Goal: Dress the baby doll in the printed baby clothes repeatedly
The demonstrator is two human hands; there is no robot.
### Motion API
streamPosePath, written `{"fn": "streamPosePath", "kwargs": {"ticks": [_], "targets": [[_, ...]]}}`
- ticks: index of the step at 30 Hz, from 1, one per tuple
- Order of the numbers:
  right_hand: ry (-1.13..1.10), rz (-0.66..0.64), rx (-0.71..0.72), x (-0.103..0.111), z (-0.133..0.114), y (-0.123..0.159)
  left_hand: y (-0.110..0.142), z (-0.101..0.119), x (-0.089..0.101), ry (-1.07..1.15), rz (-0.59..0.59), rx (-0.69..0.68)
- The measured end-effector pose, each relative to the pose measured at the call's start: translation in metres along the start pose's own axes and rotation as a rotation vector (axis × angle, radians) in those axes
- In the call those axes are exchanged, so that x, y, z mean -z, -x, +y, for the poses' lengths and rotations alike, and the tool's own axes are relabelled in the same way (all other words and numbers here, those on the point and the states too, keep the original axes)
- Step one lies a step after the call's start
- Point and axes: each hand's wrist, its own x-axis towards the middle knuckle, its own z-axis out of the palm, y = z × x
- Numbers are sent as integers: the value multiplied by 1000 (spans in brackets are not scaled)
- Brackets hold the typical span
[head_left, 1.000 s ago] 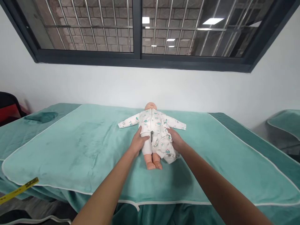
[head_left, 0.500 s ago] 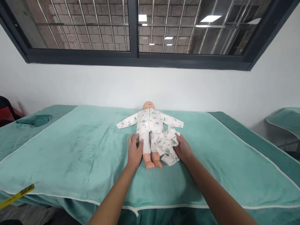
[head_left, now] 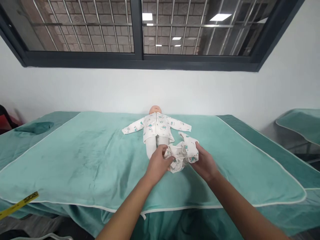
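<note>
A baby doll (head_left: 155, 109) lies on its back with its head toward the wall. It wears a white printed long-sleeved top (head_left: 157, 125), sleeves spread to both sides, and white leggings (head_left: 150, 146). Over its lower legs I hold a bunched white garment (head_left: 183, 150) with the same green print; its exact kind is hidden by the folds. My left hand (head_left: 160, 163) pinches the garment's left edge. My right hand (head_left: 203, 161) grips its right side, fingers partly behind the cloth. The doll's feet are hidden behind my left hand and the garment.
A green blanket (head_left: 87, 160) with white piping covers the bed. Behind it rises a white wall (head_left: 112, 90) with a dark-framed barred window (head_left: 140, 60). Yellow tape (head_left: 20, 205) shows at lower left, a red and black object (head_left: 5, 120) at far left, another green-covered surface (head_left: 300, 125) at right.
My left hand has moved right from beside the doll's leg and taken hold of the garment. The garment has been lifted off the bed beside the legs. The view has shifted slightly.
</note>
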Motion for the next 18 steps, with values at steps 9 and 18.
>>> {"fn": "streamPosePath", "kwargs": {"ticks": [9, 18], "targets": [[785, -314, -81, -4, -69, 22, -17, 91, 82, 527, 103, -210], [911, -481, 558, -135, -108, 8, -7, 178, 112, 224, -146, -436]]}}
